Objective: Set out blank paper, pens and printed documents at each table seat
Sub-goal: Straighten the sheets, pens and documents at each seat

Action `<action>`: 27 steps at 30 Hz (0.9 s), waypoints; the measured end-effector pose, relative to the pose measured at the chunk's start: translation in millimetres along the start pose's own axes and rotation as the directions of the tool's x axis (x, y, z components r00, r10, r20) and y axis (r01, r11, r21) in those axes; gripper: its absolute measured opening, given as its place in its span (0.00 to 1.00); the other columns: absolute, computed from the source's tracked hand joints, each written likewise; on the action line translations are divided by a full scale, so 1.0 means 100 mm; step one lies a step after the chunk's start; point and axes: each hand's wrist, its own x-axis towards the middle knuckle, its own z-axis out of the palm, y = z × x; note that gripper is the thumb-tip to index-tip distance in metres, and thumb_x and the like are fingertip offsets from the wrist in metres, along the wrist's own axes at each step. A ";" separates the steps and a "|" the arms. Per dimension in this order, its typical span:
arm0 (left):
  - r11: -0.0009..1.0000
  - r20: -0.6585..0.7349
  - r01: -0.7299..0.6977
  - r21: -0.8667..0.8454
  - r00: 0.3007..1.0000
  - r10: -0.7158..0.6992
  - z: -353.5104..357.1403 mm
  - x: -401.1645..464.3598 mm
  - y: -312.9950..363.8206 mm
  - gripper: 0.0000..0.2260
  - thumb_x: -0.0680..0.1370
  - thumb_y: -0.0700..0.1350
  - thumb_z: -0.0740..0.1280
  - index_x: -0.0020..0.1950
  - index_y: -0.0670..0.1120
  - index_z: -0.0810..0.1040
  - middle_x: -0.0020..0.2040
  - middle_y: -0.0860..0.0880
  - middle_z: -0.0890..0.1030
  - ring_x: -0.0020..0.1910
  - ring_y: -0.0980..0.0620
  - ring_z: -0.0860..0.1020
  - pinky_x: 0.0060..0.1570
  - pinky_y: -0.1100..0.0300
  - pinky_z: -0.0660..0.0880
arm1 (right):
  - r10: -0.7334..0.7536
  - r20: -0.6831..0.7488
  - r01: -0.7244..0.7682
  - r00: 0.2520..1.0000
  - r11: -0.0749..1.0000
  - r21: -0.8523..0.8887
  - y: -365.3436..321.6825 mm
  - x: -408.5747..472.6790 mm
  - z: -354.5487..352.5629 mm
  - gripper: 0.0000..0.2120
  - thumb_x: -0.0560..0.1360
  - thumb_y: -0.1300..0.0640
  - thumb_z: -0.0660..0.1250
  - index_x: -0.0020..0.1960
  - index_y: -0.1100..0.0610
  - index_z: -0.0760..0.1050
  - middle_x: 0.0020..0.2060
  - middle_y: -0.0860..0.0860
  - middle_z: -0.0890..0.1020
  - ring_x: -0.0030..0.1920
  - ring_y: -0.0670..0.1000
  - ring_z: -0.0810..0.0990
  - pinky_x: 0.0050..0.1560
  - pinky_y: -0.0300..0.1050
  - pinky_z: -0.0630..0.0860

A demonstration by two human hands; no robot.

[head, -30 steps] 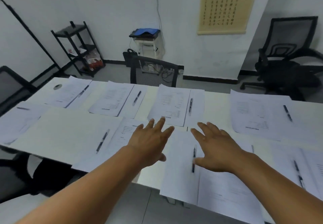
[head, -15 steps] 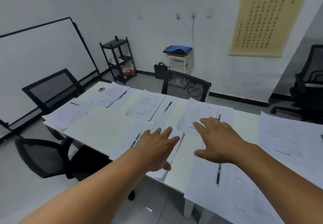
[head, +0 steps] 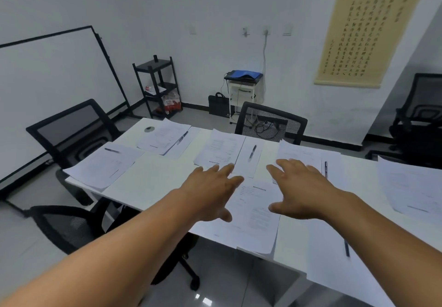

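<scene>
Both arms are stretched forward over the desk [head: 148, 182], the left hand [head: 210, 191] and right hand [head: 303, 189] held palm-down with fingers spread, gripping nothing. A printed document [head: 256, 213] lies between and beneath them, partly covered. A pen [head: 252, 152] rests on paper beyond; print is blurred.

White table [head: 153, 177], white papers [head: 257, 213] with black print, black mesh chair [head: 271, 124], tan scroll [head: 366, 26] with black characters
</scene>
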 end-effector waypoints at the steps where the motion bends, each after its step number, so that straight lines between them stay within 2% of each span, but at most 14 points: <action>1: 1.000 0.002 -0.006 0.004 1.000 0.006 0.02 -0.04 -0.11 0.45 0.75 0.64 0.79 0.86 0.54 0.61 0.88 0.45 0.58 0.82 0.37 0.67 0.75 0.34 0.71 | 0.012 -0.003 -0.012 1.000 1.000 0.001 -0.09 0.03 -0.01 0.50 0.77 0.31 0.68 0.88 0.48 0.48 0.88 0.53 0.52 0.87 0.60 0.51 0.84 0.63 0.57; 11: 0.998 0.083 -0.057 0.002 0.995 0.057 0.21 0.01 -0.77 0.46 0.77 0.61 0.79 0.88 0.55 0.57 0.89 0.46 0.55 0.85 0.38 0.63 0.79 0.35 0.67 | 0.085 0.107 -0.086 0.991 0.996 0.007 -0.46 0.29 0.08 0.49 0.76 0.32 0.69 0.87 0.46 0.48 0.87 0.53 0.52 0.86 0.61 0.51 0.84 0.65 0.57; 18: 0.993 0.182 -0.114 -0.002 0.977 0.113 0.65 0.49 -0.91 0.45 0.76 0.60 0.80 0.86 0.55 0.58 0.89 0.46 0.53 0.84 0.38 0.64 0.78 0.36 0.68 | 0.074 0.233 -0.101 0.970 0.989 0.105 -0.42 0.83 0.60 0.51 0.76 0.30 0.69 0.88 0.45 0.45 0.89 0.51 0.46 0.88 0.60 0.47 0.84 0.64 0.55; 27: 0.983 0.298 -0.176 -0.044 0.937 0.181 1.38 1.03 -0.99 0.50 0.76 0.60 0.80 0.88 0.56 0.53 0.90 0.47 0.49 0.86 0.38 0.60 0.79 0.36 0.66 | 0.038 0.384 -0.118 0.923 0.975 0.187 -0.45 1.36 1.34 0.53 0.77 0.31 0.69 0.89 0.47 0.43 0.89 0.52 0.43 0.88 0.61 0.44 0.84 0.66 0.54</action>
